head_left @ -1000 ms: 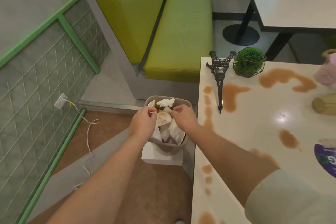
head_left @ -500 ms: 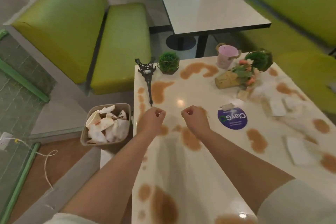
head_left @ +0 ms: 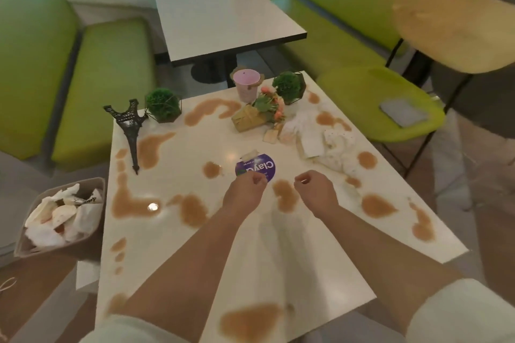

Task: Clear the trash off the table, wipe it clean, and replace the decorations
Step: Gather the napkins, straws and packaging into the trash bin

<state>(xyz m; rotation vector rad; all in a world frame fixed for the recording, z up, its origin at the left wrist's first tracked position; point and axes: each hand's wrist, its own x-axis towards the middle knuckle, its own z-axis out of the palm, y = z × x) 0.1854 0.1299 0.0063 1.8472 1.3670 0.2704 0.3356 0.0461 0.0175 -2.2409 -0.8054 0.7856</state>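
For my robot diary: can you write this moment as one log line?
left hand: empty, curled | right hand: empty, curled | crumpled napkins: on table | spills: unwiped

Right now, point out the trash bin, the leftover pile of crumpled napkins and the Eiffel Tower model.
Trash bin (head_left: pixel 96 227), head view: on its near right wall.
Crumpled napkins (head_left: pixel 338 147), head view: middle of the white pile.
Eiffel Tower model (head_left: pixel 131 132), head view: mid-shaft, lying flat on the table.

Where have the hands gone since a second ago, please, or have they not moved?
Yes. The left hand and right hand left the trash bin and now hover, empty, over the table by the purple sticker.
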